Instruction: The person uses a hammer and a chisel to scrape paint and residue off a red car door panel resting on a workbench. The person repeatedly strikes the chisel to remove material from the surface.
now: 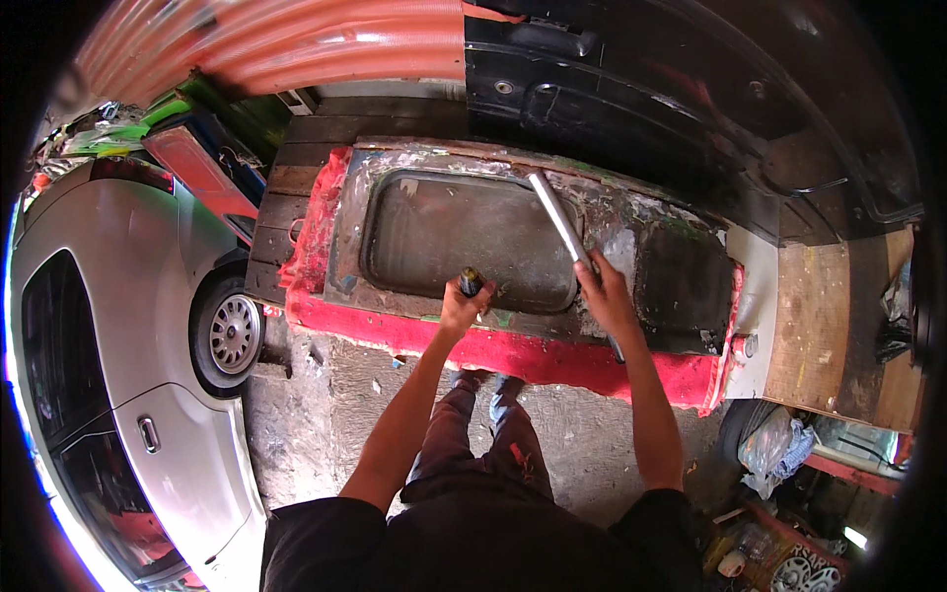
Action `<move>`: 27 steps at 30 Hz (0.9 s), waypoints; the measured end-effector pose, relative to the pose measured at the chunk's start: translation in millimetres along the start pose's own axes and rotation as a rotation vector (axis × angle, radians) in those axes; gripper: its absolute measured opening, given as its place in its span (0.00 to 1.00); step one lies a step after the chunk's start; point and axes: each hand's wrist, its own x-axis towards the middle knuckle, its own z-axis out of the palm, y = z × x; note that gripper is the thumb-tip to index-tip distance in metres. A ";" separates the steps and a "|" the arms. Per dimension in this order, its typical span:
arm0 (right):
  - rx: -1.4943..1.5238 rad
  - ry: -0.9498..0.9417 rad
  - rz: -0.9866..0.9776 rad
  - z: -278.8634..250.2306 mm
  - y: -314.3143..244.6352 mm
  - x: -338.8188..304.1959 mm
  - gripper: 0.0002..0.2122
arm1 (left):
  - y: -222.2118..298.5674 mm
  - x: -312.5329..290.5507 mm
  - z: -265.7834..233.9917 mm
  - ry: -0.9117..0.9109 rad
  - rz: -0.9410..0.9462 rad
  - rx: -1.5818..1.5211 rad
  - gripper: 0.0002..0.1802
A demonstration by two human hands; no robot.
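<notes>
My right hand (pixel 605 293) is closed round a long silver metal bar (pixel 558 219), whose dark lower end shows below the grip. The bar slants up and left over the panel's recess. My left hand (pixel 460 308) grips an upright tool with a dark and yellow handle (pixel 471 281); its working end is hidden, so its kind cannot be told. Beneath both hands lies a worn metal panel (pixel 345 252) with a large rounded rectangular recess (pixel 444 232) and a smaller dark one (pixel 681 281) at the right. A red cloth (pixel 414 331) sticks out under the panel.
A silver car (pixel 148 326) stands close on the left. Behind the panel rises a large black vehicle body part (pixel 612 99), beside an orange corrugated sheet (pixel 296 44). Wooden boards (pixel 809 316) are at the right, with plastic bags (pixel 769 454) and clutter below.
</notes>
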 end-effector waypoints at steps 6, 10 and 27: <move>0.100 -0.146 0.091 26.3 9.0 -28.9 0.18 | -5.0 6.5 -4.4 -0.058 -0.061 0.052 0.14; 0.129 -0.175 0.124 41.8 17.3 -37.0 0.18 | -10.1 2.3 -7.6 -0.051 -0.075 0.074 0.13; -0.283 -0.086 -0.085 53.2 7.2 -38.3 0.25 | -24.8 15.4 -7.1 -0.153 -0.049 0.488 0.13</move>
